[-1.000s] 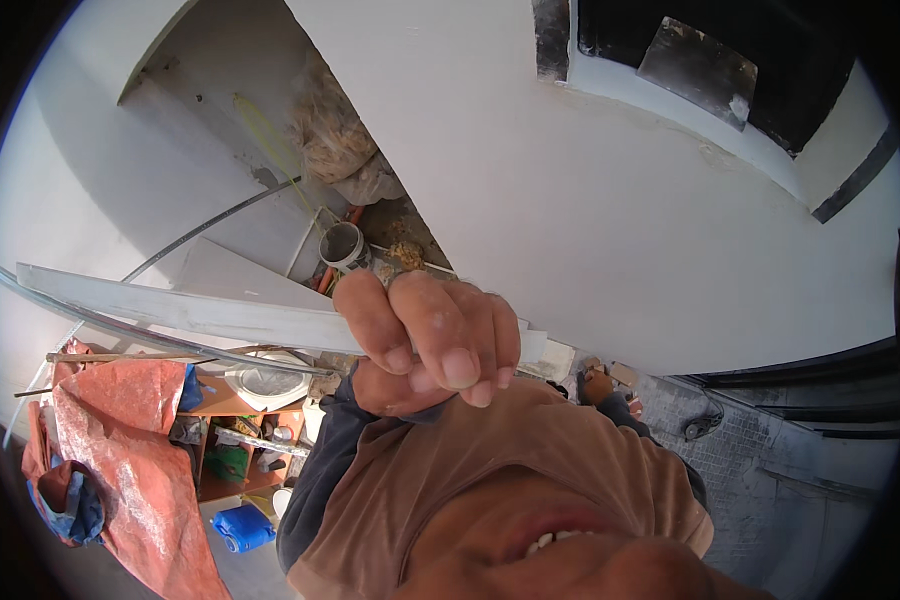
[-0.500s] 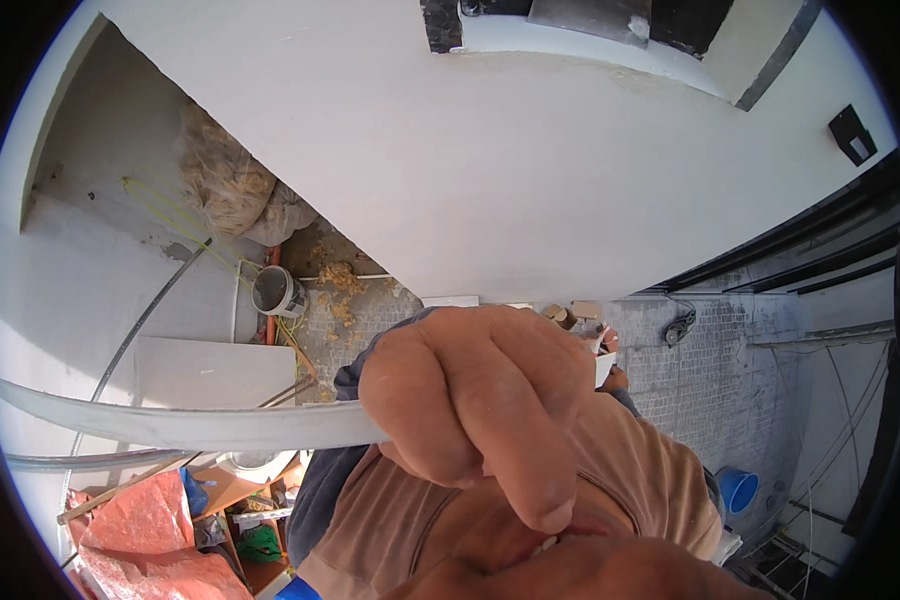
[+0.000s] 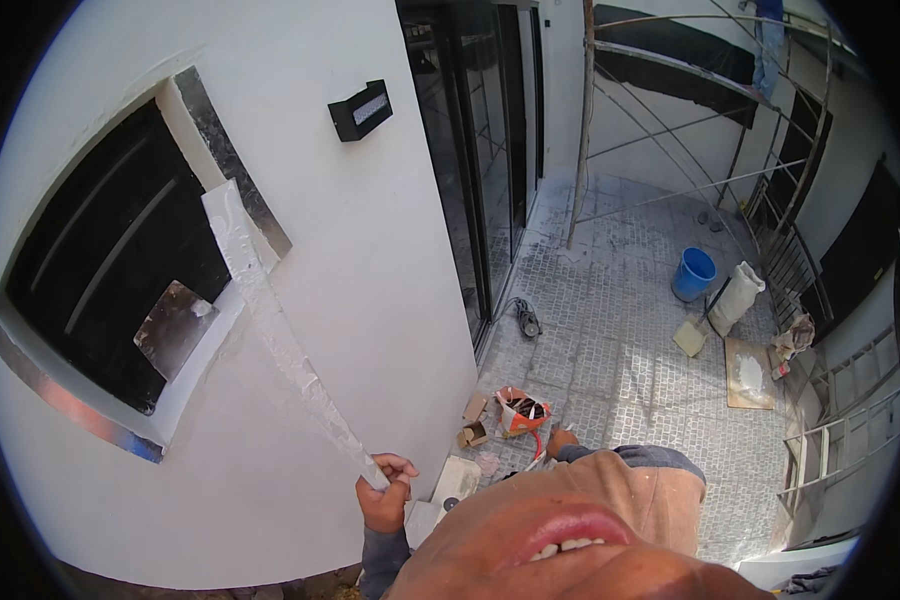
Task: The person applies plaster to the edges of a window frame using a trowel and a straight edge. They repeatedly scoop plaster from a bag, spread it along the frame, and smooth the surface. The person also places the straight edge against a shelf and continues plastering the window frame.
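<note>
My left hand (image 3: 384, 497) grips the lower end of a long white strip (image 3: 288, 350) coated in rough, wet-looking plaster, which slants up toward a dark window (image 3: 95, 250) in the white wall. A square metal plate (image 3: 175, 325) rests on that window's sill. My right hand (image 3: 561, 441) is low beside my body, fingers curled on something small and pale that I cannot make out, next to an orange-and-white bag (image 3: 523, 410).
Dark glass doors (image 3: 470, 150) adjoin the wall. On the paved floor (image 3: 620, 350) are a blue bucket (image 3: 693, 273), white sack (image 3: 740, 300), dustpan, board, cable and cardboard boxes. A person (image 3: 766, 45) stands on scaffolding (image 3: 670, 135). A ladder (image 3: 850, 390) is at right.
My view has swung from the corner with rubble toward the window, doors and courtyard. My left hand has moved away from my face, and the white strip now slants upward instead of lying crosswise.
</note>
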The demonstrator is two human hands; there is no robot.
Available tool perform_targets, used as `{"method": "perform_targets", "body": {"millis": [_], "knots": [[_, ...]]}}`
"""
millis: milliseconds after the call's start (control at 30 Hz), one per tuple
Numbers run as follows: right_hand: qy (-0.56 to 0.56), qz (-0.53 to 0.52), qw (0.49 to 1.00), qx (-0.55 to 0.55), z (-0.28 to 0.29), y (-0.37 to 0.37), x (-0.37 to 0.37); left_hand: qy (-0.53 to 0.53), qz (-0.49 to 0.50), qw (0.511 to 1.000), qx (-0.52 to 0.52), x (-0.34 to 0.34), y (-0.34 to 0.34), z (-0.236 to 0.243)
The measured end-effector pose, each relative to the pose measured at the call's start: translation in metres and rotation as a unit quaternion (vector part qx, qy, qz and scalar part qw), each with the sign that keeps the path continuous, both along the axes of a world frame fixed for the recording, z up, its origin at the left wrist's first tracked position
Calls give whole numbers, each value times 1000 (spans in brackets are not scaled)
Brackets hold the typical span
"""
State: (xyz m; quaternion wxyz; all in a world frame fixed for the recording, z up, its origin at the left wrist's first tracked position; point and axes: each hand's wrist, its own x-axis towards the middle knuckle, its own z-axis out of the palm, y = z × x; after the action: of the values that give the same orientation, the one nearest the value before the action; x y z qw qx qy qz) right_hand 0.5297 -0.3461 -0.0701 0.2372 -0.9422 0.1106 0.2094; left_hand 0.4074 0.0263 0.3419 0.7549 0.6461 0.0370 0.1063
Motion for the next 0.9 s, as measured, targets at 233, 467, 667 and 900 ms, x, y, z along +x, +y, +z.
{"method": "perform_targets", "body": {"millis": [233, 467, 667, 900], "knots": [[32, -70, 996, -35, -7, -79, -26, 75, -49, 995, 41, 50, -35, -65], [205, -211, 948, -119, 13, -126, -51, 93, -137, 986, 6, 67, -40, -112], [179, -224, 954, -84, 39, -111, -72, 159, -169, 971, 52, 80, -30, -135], [185, -340, 921, -52, 48, -95, -137, 151, -249, 957, -6, 108, -60, -147]]}}
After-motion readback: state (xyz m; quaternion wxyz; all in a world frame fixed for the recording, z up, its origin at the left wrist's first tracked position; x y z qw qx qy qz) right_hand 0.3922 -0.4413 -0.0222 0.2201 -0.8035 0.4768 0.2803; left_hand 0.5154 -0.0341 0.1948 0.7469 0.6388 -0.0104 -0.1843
